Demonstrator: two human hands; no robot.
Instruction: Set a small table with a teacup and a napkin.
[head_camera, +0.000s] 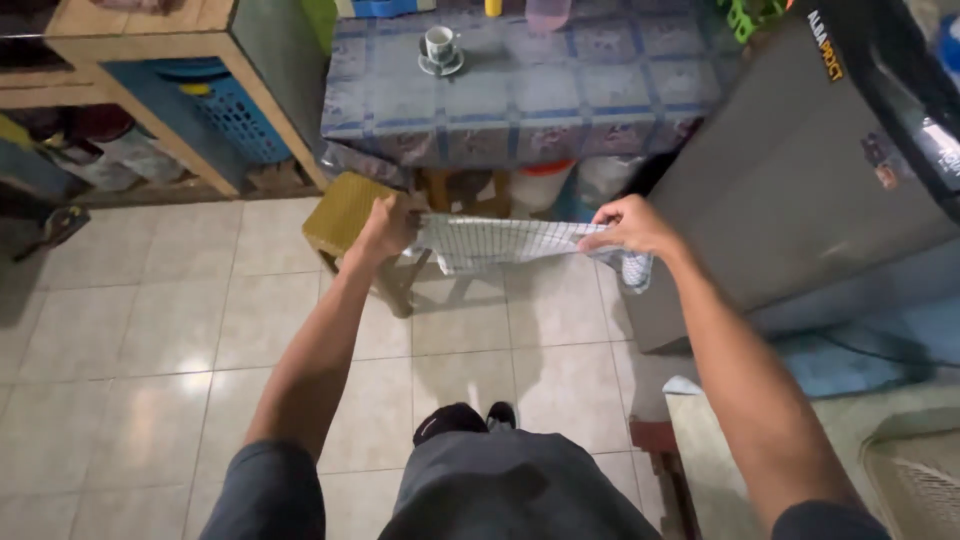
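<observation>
I stand on a tiled floor and hold a white cloth with a thin dark check stretched out in front of me at waist height. My left hand grips its left end. My right hand pinches its right end, and a loose corner hangs below that hand. The cloth sags a little in the middle. Both arms are stretched forward, and below them I see my dark shorts and the dark toes of my feet.
Just beyond the cloth stands a low yellow-green stool. Behind it is a table with a blue patterned cover bearing a cup on a saucer. A large grey appliance fills the right. Wooden shelves with a blue basket stand at left.
</observation>
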